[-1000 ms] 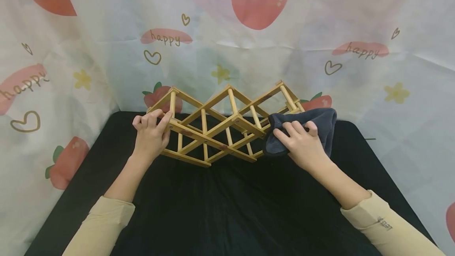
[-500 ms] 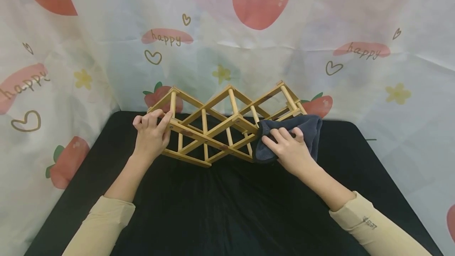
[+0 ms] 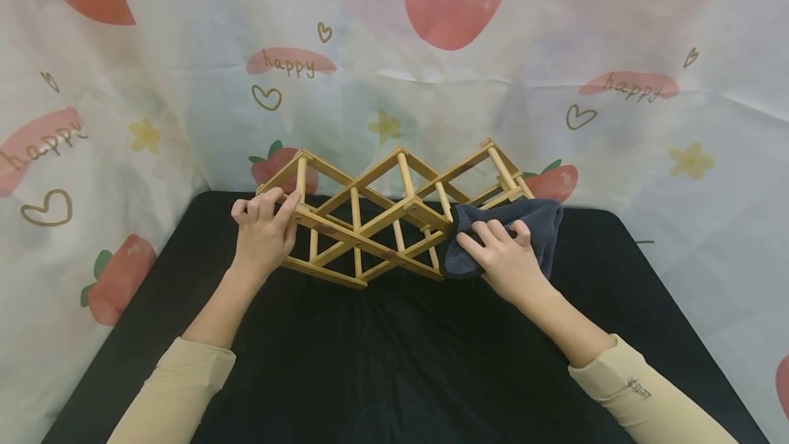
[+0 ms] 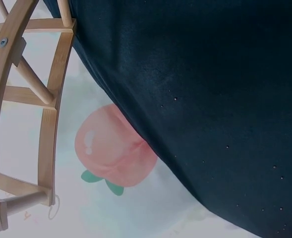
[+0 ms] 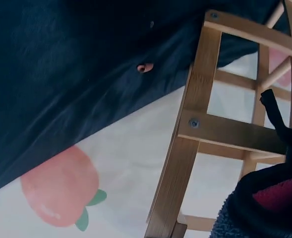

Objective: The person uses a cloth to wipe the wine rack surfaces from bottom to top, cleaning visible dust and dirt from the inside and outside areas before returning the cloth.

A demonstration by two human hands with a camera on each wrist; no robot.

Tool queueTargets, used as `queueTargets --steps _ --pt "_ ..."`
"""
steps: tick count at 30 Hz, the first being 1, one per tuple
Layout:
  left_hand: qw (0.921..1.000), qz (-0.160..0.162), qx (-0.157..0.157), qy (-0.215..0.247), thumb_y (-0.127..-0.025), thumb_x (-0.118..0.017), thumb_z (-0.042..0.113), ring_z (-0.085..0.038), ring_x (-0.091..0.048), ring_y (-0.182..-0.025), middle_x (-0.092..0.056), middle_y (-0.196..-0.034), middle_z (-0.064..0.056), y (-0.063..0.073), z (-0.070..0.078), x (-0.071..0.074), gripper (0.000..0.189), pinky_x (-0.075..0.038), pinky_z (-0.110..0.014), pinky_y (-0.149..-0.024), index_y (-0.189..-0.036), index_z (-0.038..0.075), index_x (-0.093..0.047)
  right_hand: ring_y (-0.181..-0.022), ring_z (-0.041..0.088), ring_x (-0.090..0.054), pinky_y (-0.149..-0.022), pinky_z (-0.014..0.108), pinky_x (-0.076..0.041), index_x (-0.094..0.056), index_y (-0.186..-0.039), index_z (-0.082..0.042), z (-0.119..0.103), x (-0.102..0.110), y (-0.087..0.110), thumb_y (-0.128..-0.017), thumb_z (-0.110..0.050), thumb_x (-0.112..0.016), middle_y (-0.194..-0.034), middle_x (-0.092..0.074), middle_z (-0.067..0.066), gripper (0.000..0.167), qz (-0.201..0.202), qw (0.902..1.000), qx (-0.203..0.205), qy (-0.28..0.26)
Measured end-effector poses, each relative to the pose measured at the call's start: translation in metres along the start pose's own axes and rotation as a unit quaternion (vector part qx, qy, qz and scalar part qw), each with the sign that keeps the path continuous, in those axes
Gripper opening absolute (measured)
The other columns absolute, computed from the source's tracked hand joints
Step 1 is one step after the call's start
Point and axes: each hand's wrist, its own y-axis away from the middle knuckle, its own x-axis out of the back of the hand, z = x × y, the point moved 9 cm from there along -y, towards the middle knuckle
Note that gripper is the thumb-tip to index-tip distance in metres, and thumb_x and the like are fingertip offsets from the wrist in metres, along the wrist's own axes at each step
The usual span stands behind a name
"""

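Observation:
A folding wooden lattice rack (image 3: 376,247) of crossed slats and round dowels stands on the black table. My left hand (image 3: 261,235) grips its left end, fingers curled over the upper slat. With my right hand (image 3: 508,259) I hold a dark blue-grey cloth (image 3: 539,228) with black edging against the right part of the rack. The cloth covers the lower slats there. In the left wrist view, part of the wooden rack (image 4: 49,134) shows at the left. The right wrist view has the cloth (image 5: 230,220) at the lower right, with a reddish inside, beside the slats.
The black-covered table (image 3: 382,368) reaches toward me. A white fabric backdrop (image 3: 468,108) with fruit prints and "happy" lettering rises behind the rack and on both sides. A small brownish-pink curled bit (image 5: 145,68) lies on the black cover.
My right hand has moved left along the rack with the cloth, slightly toward me, then barely shifted over the last half second. The left hand and the rack stay in place.

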Motion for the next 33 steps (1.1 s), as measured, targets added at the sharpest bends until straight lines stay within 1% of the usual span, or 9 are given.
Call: queueTargets --steps 3,10,13,15,20,23,27,29,33 --pt "0.9998 0.005 0.0 -0.017 -0.09 -0.042 0.009 -0.032 -0.034 -0.088 -0.04 -0.106 -0.016 -0.001 0.001 0.001 0.03 -0.015 -0.048 -0.074 -0.12 0.009 -0.046 -0.082 0.028 -0.046 -0.077 0.05 -0.014 -0.057 -0.1 -0.01 0.002 0.001 0.0 -0.051 0.002 -0.078 -0.095 -0.056 0.012 0.054 0.005 1.0 -0.005 0.0" --pt "0.9961 0.022 0.009 -0.085 -0.094 -0.036 0.014 -0.03 -0.034 -0.089 -0.038 -0.107 -0.015 0.0 0.003 0.004 0.025 -0.016 -0.047 -0.073 -0.116 0.009 -0.045 -0.086 0.034 -0.047 -0.077 0.051 -0.012 -0.056 -0.103 -0.009 0.03 0.015 0.003 -0.053 0.003 -0.08 -0.095 -0.056 0.016 0.056 0.022 0.9975 -0.066 -0.008" --pt "0.9925 0.029 0.016 -0.118 -0.094 -0.036 0.015 -0.029 -0.033 -0.087 -0.038 -0.106 -0.014 0.003 0.004 0.004 0.017 -0.017 -0.047 -0.073 -0.107 0.006 -0.043 -0.086 0.034 -0.047 -0.077 0.051 -0.012 -0.055 -0.104 -0.008 0.029 0.016 0.003 -0.061 0.0 -0.075 -0.095 -0.056 0.017 0.048 0.023 0.9972 -0.07 -0.016" --pt "0.9897 0.033 0.021 -0.138 -0.095 -0.036 0.016 -0.028 -0.032 -0.085 -0.038 -0.104 -0.014 0.006 0.005 0.004 0.013 -0.018 -0.046 -0.073 -0.1 0.005 -0.041 -0.086 0.036 -0.048 -0.076 0.052 -0.012 -0.056 -0.104 -0.007 0.026 0.017 0.004 -0.066 -0.002 -0.072 -0.095 -0.056 0.018 0.042 0.038 0.9961 -0.074 -0.028" --pt "0.9859 0.04 0.047 -0.156 -0.097 -0.037 0.021 -0.029 -0.031 -0.083 -0.041 -0.105 -0.016 0.016 0.004 0.004 0.018 -0.019 -0.046 -0.072 -0.091 0.004 -0.039 -0.081 0.037 -0.049 -0.075 0.054 -0.013 -0.059 -0.101 -0.005 0.008 0.026 0.006 -0.083 -0.014 -0.056 -0.092 -0.057 0.019 0.02 0.113 0.9878 -0.085 -0.066" --pt "0.986 0.04 0.059 -0.151 -0.097 -0.038 0.021 -0.03 -0.032 -0.083 -0.042 -0.106 -0.017 0.017 0.003 0.004 0.018 -0.018 -0.046 -0.071 -0.09 0.004 -0.039 -0.078 0.035 -0.051 -0.074 0.053 -0.015 -0.062 -0.096 -0.005 -0.011 0.035 0.005 -0.09 -0.02 -0.048 -0.09 -0.058 0.018 0.022 0.174 0.9778 -0.077 -0.087" --pt "0.9866 0.045 0.065 -0.143 -0.097 -0.038 0.02 -0.03 -0.032 -0.083 -0.041 -0.106 -0.017 0.017 0.002 0.005 0.017 -0.017 -0.047 -0.072 -0.09 0.004 -0.04 -0.075 0.032 -0.053 -0.071 0.051 -0.017 -0.064 -0.092 -0.006 -0.04 0.041 0.003 -0.089 -0.022 -0.052 -0.088 -0.06 0.016 0.021 0.237 0.9615 -0.057 -0.127" --pt "0.9862 0.05 0.068 -0.142 -0.097 -0.037 0.02 -0.03 -0.032 -0.083 -0.041 -0.105 -0.017 0.016 0.002 0.005 0.017 -0.017 -0.047 -0.072 -0.09 0.005 -0.04 -0.075 0.03 -0.053 -0.07 0.05 -0.018 -0.064 -0.092 -0.006 -0.053 0.035 0.001 -0.089 -0.023 -0.052 -0.088 -0.06 0.015 0.021 0.244 0.957 -0.053 -0.148" --pt "0.9858 0.063 0.07 -0.139 -0.097 -0.04 0.021 -0.03 -0.032 -0.082 -0.042 -0.103 -0.017 0.015 0.002 0.005 0.018 -0.016 -0.046 -0.072 -0.089 0.005 -0.04 -0.079 0.028 -0.052 -0.07 0.05 -0.02 -0.063 -0.095 -0.008 -0.072 0.013 -0.005 -0.091 -0.028 -0.049 -0.091 -0.059 0.013 0.025 0.215 0.9566 -0.068 -0.185"
